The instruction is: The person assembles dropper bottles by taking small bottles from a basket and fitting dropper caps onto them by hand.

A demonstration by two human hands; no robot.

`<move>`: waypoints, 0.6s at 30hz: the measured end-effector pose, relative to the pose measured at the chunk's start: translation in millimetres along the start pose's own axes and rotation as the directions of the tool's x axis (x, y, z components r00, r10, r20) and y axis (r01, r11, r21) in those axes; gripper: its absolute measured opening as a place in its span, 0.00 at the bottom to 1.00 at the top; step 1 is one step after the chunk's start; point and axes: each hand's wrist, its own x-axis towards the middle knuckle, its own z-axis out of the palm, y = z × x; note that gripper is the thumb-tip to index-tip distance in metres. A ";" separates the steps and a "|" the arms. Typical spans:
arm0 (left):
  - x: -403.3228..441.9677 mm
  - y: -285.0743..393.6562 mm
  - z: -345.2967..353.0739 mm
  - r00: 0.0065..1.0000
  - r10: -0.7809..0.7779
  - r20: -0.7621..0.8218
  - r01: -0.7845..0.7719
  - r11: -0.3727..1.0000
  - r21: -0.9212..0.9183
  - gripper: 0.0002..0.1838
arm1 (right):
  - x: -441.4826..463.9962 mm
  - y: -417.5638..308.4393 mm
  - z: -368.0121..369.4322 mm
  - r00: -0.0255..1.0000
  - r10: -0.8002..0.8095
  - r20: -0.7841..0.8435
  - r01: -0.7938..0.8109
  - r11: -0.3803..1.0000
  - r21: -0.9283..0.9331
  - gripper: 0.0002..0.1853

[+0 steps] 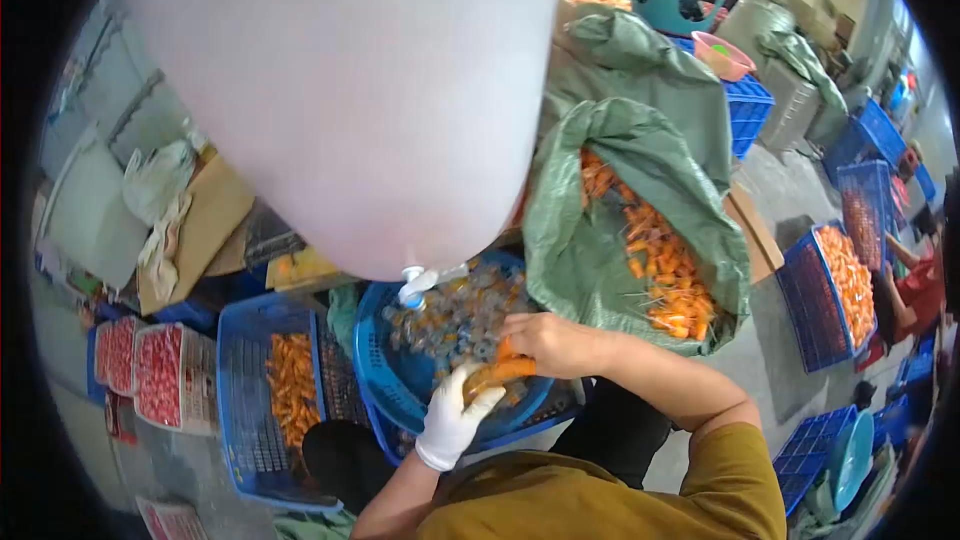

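Workroom, grey floor (765, 380), goods packed close around the blue round basin (369, 355), which serves as landmark. Basin sits between the person's knees, partly filled with small translucent pieces (485, 300); bare blue shows along its left inner side. Large whitish tank (380, 100) looms over its far side, white spigot (414, 288) hanging above the rim. Left of basin: blue crate (243, 415) with a heap of orange-brown pieces (290, 390); beyond that, white basket (205, 370) of pink-red pieces. Far left of basin, a bent cardboard sheet (215, 235). Right and beyond basin: green woven sack (560, 230), mouth spread, loose orange pieces (685, 280) inside. Well right of basin, another blue crate (808, 315) heaped with orange pieces, a person in red (922, 285) just past it. Hands over basin's near right part: left hand (452, 418), white-gloved, fingers curled round a brownish piece; right hand (550, 345), bare, pinching an orange piece (514, 370) that reaches to the glove. Edges: basin's far rim runs under the tank, right rim close to the sack, left rim near the crate. Widest floor strip lies right of basin, between sack and right-hand crate.
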 end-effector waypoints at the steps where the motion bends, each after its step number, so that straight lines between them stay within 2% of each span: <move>1: 5.3 17.5 0.5 0.969 0.245 -0.033 -0.226 0.933 0.281 0.21 | -7.9 6.9 4.8 0.996 0.082 0.043 -0.083 0.996 0.032 0.11; 2: 5.0 27.9 3.0 0.918 0.395 -0.037 -0.339 0.829 0.445 0.21 | -14.5 11.1 7.4 0.983 0.157 0.091 -0.163 0.985 0.062 0.12; 3: 3.6 32.5 6.0 0.846 0.533 -0.016 -0.420 0.686 0.594 0.22 | -18.3 8.6 5.3 0.985 0.154 0.080 -0.158 0.986 0.054 0.12; 4: 1.7 27.8 9.0 0.840 0.542 -0.010 -0.436 0.686 0.583 0.23 | -22.0 4.7 2.8 0.921 0.339 0.193 -0.375 0.904 0.203 0.13; 5: 5.3 27.7 11.5 0.835 0.550 0.000 -0.445 0.677 0.585 0.23 | -26.9 1.5 3.8 0.812 0.482 0.329 -0.576 0.752 0.321 0.15; 6: 8.7 28.0 14.1 0.864 0.501 -0.047 -0.380 0.711 0.591 0.24 | -37.5 11.9 18.1 0.900 0.419 0.116 -0.425 0.905 0.027 0.16; 7: 12.1 26.7 17.2 0.888 0.450 -0.096 -0.312 0.742 0.593 0.25 | -34.6 2.7 11.4 0.902 0.418 0.107 -0.423 0.906 0.027 0.16; 8: 15.3 0.7 20.0 0.991 0.114 -0.067 -0.105 0.985 0.135 0.20 | -31.8 -11.0 3.7 0.967 0.244 -0.066 -0.253 0.950 -0.186 0.17; 9: 15.0 10.6 18.5 0.937 -0.319 0.145 0.346 0.779 -0.522 0.16 | -28.9 -23.4 -5.0 0.982 0.024 -0.190 -0.103 0.904 -0.415 0.18; 10: 14.5 0.6 13.8 0.880 -0.346 0.326 0.473 0.568 -0.674 0.18 | -29.1 -29.4 -10.8 0.989 -0.076 -0.128 0.014 0.904 -0.428 0.18; 11: 12.6 -9.9 7.7 0.804 -0.321 0.501 0.589 0.310 -0.746 0.19 | -34.8 -28.0 -10.0 0.988 -0.075 -0.133 0.011 0.905 -0.426 0.18; 12: 11.9 -9.4 5.5 0.800 -0.325 0.505 0.595 0.314 -0.740 0.19 | -43.4 -24.5 -7.6 0.995 -0.103 -0.004 0.087 0.859 -0.504 0.16; 13: 11.5 -8.3 3.9 0.768 -0.247 0.591 0.639 0.368 -0.675 0.21 | -49.8 -22.7 -5.0 0.985 -0.117 0.127 0.169 0.805 -0.569 0.15; 14: 11.7 -7.4 4.1 0.722 -0.169 0.670 0.667 0.426 -0.611 0.22 | -53.7 -21.4 -3.4 0.986 -0.115 0.124 0.166 0.804 -0.571 0.15; 15: 11.5 -6.7 6.1 0.721 -0.167 0.672 0.667 0.428 -0.610 0.22 | -56.5 -21.1 -2.9 0.992 -0.084 0.099 0.122 0.856 -0.503 0.15; 16: 11.9 -6.0 8.4 0.726 -0.183 0.662 0.646 0.509 -0.568 0.22 | -58.9 -20.1 -2.8 0.996 -0.051 0.076 0.079 0.898 -0.432 0.14; 17: 11.9 -5.2 10.3 0.732 -0.200 0.651 0.622 0.585 -0.521 0.22 | -61.8 -17.8 -1.0 0.996 -0.052 0.072 0.078 0.897 -0.435 0.14; 18: 11.9 -1.1 12.3 0.731 -0.200 0.652 0.622 0.587 -0.518 0.22 | -63.9 -16.4 1.2 0.998 -0.045 0.037 0.057 0.892 -0.449 0.14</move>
